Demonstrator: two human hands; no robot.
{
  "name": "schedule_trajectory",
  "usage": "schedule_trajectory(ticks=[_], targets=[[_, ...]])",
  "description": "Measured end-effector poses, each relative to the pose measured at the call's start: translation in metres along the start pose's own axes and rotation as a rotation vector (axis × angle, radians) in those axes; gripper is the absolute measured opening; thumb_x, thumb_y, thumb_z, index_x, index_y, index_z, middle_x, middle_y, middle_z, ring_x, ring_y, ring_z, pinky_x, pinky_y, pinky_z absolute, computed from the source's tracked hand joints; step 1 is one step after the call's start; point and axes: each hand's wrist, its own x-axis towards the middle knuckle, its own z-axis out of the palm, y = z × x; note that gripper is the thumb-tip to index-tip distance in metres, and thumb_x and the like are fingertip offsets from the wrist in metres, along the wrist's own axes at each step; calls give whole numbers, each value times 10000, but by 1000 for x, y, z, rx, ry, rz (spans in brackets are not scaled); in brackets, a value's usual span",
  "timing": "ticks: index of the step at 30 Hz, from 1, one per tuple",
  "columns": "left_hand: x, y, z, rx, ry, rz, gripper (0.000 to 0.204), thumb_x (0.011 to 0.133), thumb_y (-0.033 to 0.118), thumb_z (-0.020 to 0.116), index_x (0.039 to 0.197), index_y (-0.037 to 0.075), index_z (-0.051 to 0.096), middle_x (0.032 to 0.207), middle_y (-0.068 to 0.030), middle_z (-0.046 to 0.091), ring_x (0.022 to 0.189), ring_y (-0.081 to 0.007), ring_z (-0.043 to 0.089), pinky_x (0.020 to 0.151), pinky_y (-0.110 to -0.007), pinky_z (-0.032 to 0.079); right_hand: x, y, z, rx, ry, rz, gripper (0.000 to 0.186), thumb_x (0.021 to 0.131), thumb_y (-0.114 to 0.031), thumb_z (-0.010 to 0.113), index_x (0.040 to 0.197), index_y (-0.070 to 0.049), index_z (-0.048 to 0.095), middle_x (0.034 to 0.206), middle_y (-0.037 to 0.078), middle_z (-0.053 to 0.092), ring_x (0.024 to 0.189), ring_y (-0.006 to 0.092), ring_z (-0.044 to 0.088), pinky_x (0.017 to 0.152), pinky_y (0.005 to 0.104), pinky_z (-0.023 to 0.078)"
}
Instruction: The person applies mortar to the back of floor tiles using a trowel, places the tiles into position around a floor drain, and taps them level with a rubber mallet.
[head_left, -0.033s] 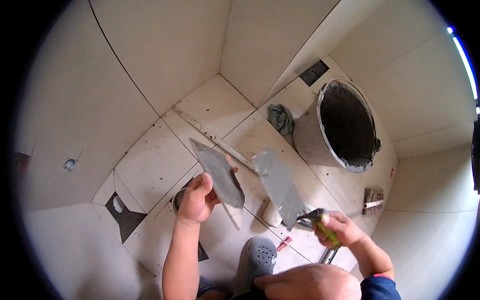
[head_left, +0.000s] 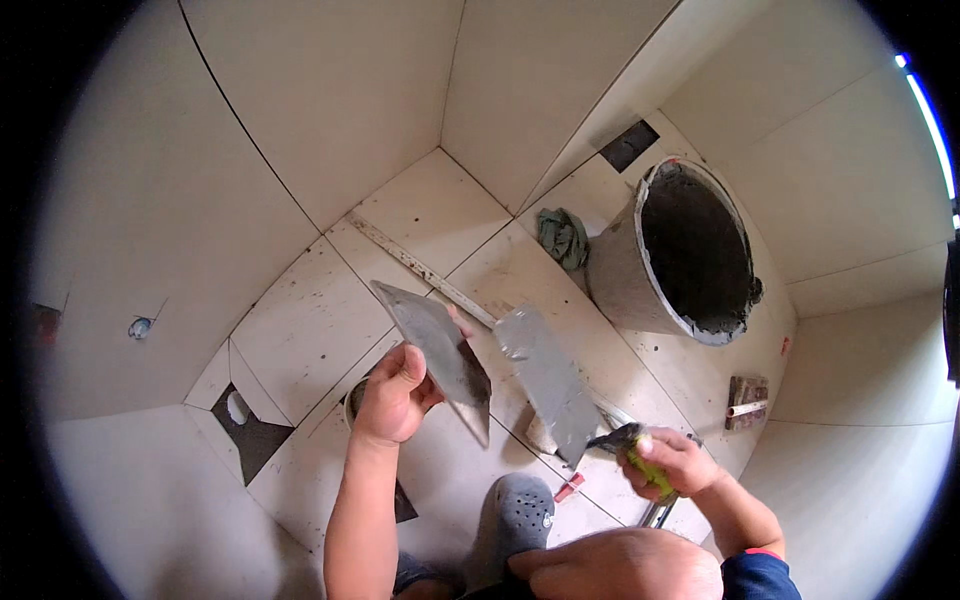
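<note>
My left hand (head_left: 390,395) grips a thin cut piece of tile (head_left: 425,345), held tilted above the floor with thumb on the near side. Grey mortar coats much of its upturned face, and its lower tip is paler. In my right hand (head_left: 675,465) is a trowel (head_left: 550,385), held by its yellow-green handle. Its long flat blade, smeared with grey mortar, points up and left toward the tile piece, a small gap apart from it. Most of my left fingers are hidden behind the piece.
A large bucket (head_left: 615,255) of dark mortar stands at the right, beside a crumpled green cloth (head_left: 562,238). A speckled pale strip (head_left: 420,268) lies across the tiled floor. Dark cut-outs (head_left: 250,440) show in the floor at left. A red clip (head_left: 569,487) lies near my shoe (head_left: 522,515).
The trowel has shifted slightly left and down, its blade turned a little. The tile piece has tipped slightly, and the mortar on it looks spread more evenly toward its lower end.
</note>
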Motion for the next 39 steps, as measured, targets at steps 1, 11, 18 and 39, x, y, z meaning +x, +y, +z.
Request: schedule_trajectory(ticks=[1, 11, 18, 39], targets=[[2, 5, -12, 35, -106, 7, 696, 965, 447, 586, 1494, 47, 373, 1344, -95, 580, 887, -120, 606, 651, -260, 473, 4, 3, 6, 12, -25, 22, 487, 961, -472, 597, 1015, 11, 566, 704, 60, 510, 520, 146, 454, 467, 274, 372], [2, 16, -5, -10, -85, 206, 807, 907, 487, 629, 1497, 29, 323, 1414, -137, 514, 888, -146, 603, 585, -259, 473, 21, 39, 4, -102, -193, 85, 575, 1004, -507, 524, 1164, 38, 615, 699, -13, 495, 580, 86, 479, 526, 246, 392], [4, 25, -23, -85, -61, 251, 827, 894, 456, 673, 1501, 30, 307, 1423, -135, 503, 941, -171, 628, 586, -258, 483, 7, 45, -2, -46, -166, 36, 467, 1004, -485, 528, 943, -23, 563, 715, 28, 509, 556, 111, 468, 497, 258, 373], [-6, 30, -7, 233, -90, 357, 761, 896, 332, 720, 1492, 51, 337, 1493, -107, 426, 1057, -176, 586, 690, -289, 502, 14, 33, 31, 53, -65, -96, 478, 987, -512, 541, 942, -37, 552, 713, 36, 525, 565, 132, 502, 528, 246, 406]])
